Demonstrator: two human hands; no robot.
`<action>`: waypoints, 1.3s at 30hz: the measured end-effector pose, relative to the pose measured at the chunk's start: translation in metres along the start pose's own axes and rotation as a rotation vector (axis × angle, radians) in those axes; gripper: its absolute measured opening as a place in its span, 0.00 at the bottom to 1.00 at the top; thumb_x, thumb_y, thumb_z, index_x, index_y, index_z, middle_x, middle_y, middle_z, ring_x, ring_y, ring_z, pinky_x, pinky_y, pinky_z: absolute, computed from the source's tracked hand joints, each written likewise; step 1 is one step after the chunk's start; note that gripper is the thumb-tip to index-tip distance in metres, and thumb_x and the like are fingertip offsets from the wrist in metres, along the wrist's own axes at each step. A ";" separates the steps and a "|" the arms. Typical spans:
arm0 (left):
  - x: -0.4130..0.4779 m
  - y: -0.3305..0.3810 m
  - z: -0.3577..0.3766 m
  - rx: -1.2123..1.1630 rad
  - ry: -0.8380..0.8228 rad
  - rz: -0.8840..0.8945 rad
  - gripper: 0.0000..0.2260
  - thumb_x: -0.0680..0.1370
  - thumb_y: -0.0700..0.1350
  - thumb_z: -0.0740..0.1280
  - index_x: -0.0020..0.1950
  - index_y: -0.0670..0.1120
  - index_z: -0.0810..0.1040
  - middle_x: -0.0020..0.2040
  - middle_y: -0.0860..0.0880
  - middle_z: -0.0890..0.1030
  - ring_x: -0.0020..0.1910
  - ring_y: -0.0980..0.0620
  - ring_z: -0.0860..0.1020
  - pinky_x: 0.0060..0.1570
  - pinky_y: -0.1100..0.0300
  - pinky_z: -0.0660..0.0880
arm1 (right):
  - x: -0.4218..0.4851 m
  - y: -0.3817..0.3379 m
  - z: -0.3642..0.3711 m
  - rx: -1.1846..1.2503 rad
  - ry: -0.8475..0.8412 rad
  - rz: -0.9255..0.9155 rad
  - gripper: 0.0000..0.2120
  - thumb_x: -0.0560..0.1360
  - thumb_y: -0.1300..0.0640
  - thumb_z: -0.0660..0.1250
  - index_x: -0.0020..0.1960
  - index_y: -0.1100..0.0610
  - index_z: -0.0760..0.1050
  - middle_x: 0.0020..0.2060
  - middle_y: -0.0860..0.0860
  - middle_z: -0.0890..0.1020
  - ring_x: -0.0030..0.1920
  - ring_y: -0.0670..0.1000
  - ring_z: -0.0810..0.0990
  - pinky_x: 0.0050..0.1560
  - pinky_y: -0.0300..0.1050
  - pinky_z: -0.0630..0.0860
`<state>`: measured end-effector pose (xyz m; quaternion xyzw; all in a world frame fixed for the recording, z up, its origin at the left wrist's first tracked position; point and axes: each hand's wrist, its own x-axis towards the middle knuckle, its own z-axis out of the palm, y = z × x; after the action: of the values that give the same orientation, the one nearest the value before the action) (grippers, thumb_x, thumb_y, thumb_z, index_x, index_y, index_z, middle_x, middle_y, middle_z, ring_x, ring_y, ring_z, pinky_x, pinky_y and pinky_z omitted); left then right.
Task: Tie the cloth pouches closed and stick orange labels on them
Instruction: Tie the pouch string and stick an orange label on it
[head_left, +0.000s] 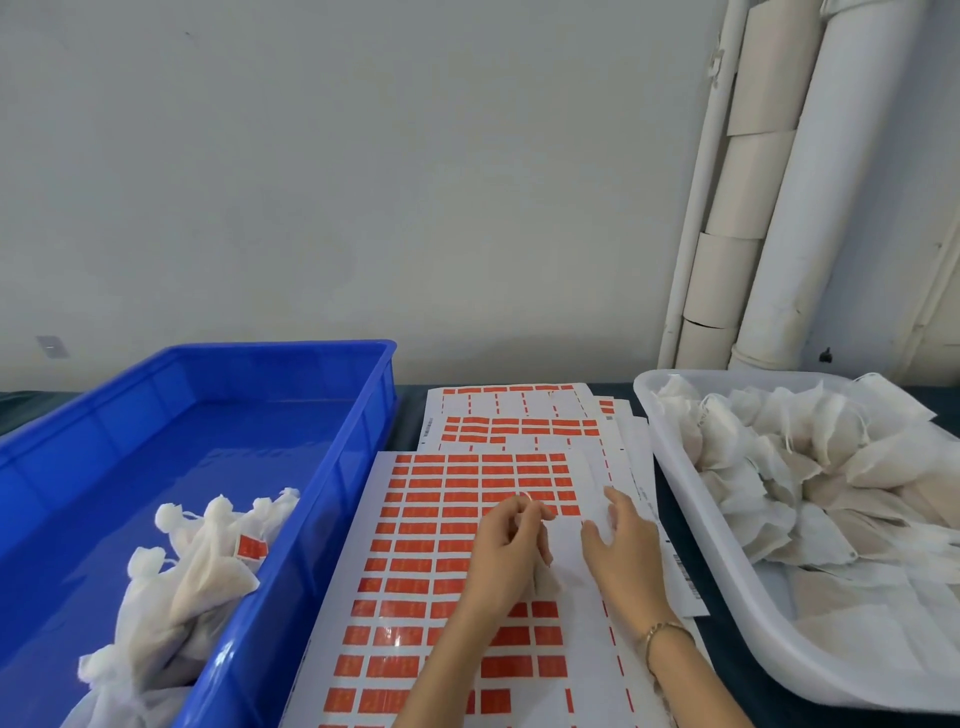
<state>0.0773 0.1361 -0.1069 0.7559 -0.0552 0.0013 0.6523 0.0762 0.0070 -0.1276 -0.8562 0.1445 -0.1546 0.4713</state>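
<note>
Sheets of orange rectangular labels (431, 525) at middle of dark desk (408, 415). Left hand (511, 543) over top sheet, fingertips pinched; what it holds too blurred to tell. Right hand (621, 548) just beside, fingers relaxed, holding nothing. Tied white cloth pouches (182, 587) in blue plastic crate (322, 467) at left edge. Untied pouches (810, 467) in white plastic tray (691, 499) at right edge.
</note>
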 end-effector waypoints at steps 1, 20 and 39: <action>0.005 -0.001 0.002 -0.012 0.017 -0.012 0.10 0.82 0.47 0.59 0.46 0.50 0.78 0.32 0.51 0.77 0.30 0.55 0.75 0.33 0.68 0.74 | 0.003 -0.001 0.001 -0.002 -0.008 0.014 0.25 0.78 0.56 0.65 0.72 0.52 0.63 0.67 0.54 0.73 0.67 0.55 0.71 0.64 0.53 0.72; 0.034 -0.010 0.020 0.289 0.077 0.100 0.08 0.75 0.51 0.70 0.53 0.59 0.78 0.59 0.59 0.79 0.47 0.63 0.77 0.42 0.73 0.76 | 0.016 0.004 -0.031 0.633 -0.359 0.280 0.08 0.79 0.58 0.64 0.54 0.56 0.80 0.45 0.56 0.85 0.44 0.60 0.84 0.45 0.52 0.82; 0.037 -0.030 0.012 0.290 0.012 0.119 0.12 0.75 0.53 0.70 0.57 0.55 0.82 0.56 0.59 0.82 0.49 0.59 0.81 0.50 0.63 0.80 | 0.019 0.001 -0.024 0.701 -0.403 0.391 0.09 0.78 0.53 0.64 0.54 0.56 0.78 0.47 0.58 0.84 0.54 0.63 0.81 0.61 0.64 0.73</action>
<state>0.1156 0.1251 -0.1352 0.8375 -0.0953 0.0521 0.5355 0.0833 -0.0191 -0.1137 -0.6143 0.1480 0.0677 0.7721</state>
